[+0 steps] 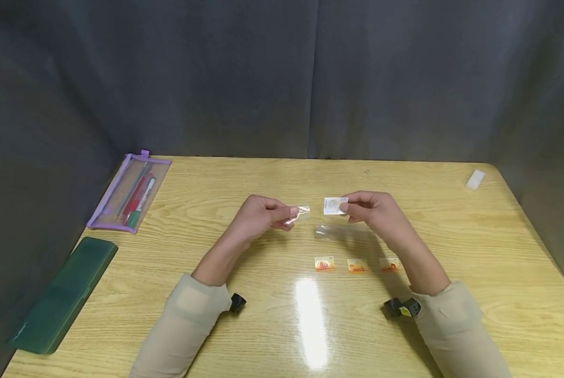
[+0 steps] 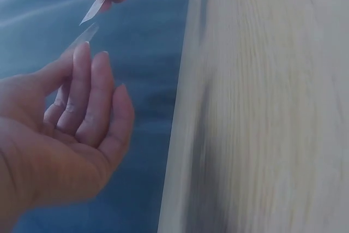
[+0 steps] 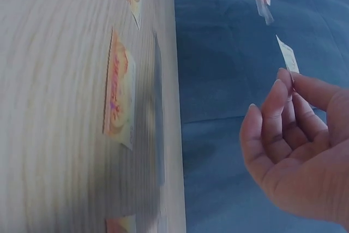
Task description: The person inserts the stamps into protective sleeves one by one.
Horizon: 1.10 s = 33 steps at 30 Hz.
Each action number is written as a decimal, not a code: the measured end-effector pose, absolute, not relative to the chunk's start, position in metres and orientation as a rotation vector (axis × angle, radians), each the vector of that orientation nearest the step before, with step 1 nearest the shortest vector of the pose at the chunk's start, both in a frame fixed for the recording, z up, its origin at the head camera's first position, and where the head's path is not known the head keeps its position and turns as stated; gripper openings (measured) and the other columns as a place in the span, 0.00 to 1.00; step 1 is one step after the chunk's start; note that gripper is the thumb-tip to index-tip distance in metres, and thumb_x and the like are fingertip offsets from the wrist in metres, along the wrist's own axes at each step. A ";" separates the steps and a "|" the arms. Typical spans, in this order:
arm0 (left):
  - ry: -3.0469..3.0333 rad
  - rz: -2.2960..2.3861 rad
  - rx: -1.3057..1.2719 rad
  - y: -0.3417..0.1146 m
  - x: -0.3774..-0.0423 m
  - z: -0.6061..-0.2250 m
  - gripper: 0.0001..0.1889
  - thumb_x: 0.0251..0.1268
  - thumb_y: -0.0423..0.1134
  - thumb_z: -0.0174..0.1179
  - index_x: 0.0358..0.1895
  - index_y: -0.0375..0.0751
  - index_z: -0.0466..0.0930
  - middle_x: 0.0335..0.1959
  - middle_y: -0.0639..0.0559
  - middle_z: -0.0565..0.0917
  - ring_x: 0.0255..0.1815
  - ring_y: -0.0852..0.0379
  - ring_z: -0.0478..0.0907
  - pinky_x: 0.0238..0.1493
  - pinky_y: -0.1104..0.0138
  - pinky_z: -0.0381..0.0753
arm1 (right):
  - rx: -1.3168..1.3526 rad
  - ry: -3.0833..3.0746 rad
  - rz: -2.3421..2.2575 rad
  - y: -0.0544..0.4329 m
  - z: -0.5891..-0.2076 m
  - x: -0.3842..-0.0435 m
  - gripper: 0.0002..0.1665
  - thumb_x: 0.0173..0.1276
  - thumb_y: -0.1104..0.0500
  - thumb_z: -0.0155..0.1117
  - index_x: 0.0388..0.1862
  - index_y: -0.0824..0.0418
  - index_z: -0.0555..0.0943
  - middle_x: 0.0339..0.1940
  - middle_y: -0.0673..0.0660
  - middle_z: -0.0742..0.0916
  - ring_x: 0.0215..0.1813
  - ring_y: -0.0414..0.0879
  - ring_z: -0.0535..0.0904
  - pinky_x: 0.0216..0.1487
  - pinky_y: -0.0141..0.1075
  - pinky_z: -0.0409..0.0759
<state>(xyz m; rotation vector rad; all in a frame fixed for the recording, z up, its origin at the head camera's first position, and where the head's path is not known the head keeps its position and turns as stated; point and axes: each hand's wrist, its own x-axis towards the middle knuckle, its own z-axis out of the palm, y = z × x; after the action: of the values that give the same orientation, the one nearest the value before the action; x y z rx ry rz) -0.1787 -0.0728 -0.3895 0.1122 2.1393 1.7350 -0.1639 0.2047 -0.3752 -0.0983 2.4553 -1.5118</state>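
My left hand [image 1: 263,216] pinches a small clear plastic sleeve [image 1: 303,211] between thumb and fingers above the table. Facing it across a short gap, my right hand [image 1: 375,211] holds a pale postage stamp [image 1: 333,206] by one edge. Sleeve and stamp are apart. In the right wrist view the held stamp [image 3: 288,55] is seen nearly edge-on. Beneath the hands a clear plastic strip [image 1: 340,231] lies flat. Nearer the person, three orange-and-yellow stamps lie in a row: the left stamp [image 1: 325,264], the middle stamp [image 1: 357,266] and the right stamp [image 1: 389,264].
At the table's left edge lie a purple-trimmed mesh pouch [image 1: 109,205] with pens inside and a dark green case [image 1: 69,294]. A small white block [image 1: 475,179] sits at the far right corner. Dark curtains [image 1: 244,79] surround the wooden table [image 1: 206,178].
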 end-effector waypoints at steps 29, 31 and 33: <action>2.042 1.908 0.129 -0.059 -0.178 -0.392 0.14 0.70 0.40 0.65 0.47 0.31 0.87 0.34 0.47 0.91 0.31 0.59 0.88 0.53 0.49 0.87 | -0.063 2.334 -1.721 0.192 -0.380 -0.168 0.18 0.75 0.56 0.63 0.54 0.69 0.81 0.39 0.57 0.86 0.34 0.42 0.82 0.45 0.42 0.89; 2.023 1.917 0.135 -0.058 -0.178 -0.393 0.15 0.72 0.40 0.64 0.49 0.30 0.86 0.34 0.47 0.91 0.31 0.59 0.88 0.55 0.46 0.85 | -0.054 2.324 -1.734 0.191 -0.381 -0.167 0.18 0.75 0.56 0.64 0.54 0.69 0.81 0.39 0.55 0.86 0.34 0.42 0.82 0.45 0.42 0.89; 2.008 1.921 0.137 -0.058 -0.178 -0.394 0.15 0.73 0.40 0.63 0.52 0.29 0.85 0.36 0.45 0.91 0.31 0.60 0.88 0.57 0.44 0.84 | -0.050 2.319 -1.744 0.190 -0.382 -0.167 0.19 0.75 0.56 0.64 0.55 0.69 0.81 0.38 0.53 0.86 0.34 0.42 0.83 0.45 0.41 0.89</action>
<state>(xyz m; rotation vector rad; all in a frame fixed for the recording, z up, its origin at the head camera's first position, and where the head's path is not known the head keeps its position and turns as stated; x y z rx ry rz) -0.1779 -0.0575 -0.3944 0.1367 2.0080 1.9209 -0.1666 0.1897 -0.3818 -0.0502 2.3191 -1.7438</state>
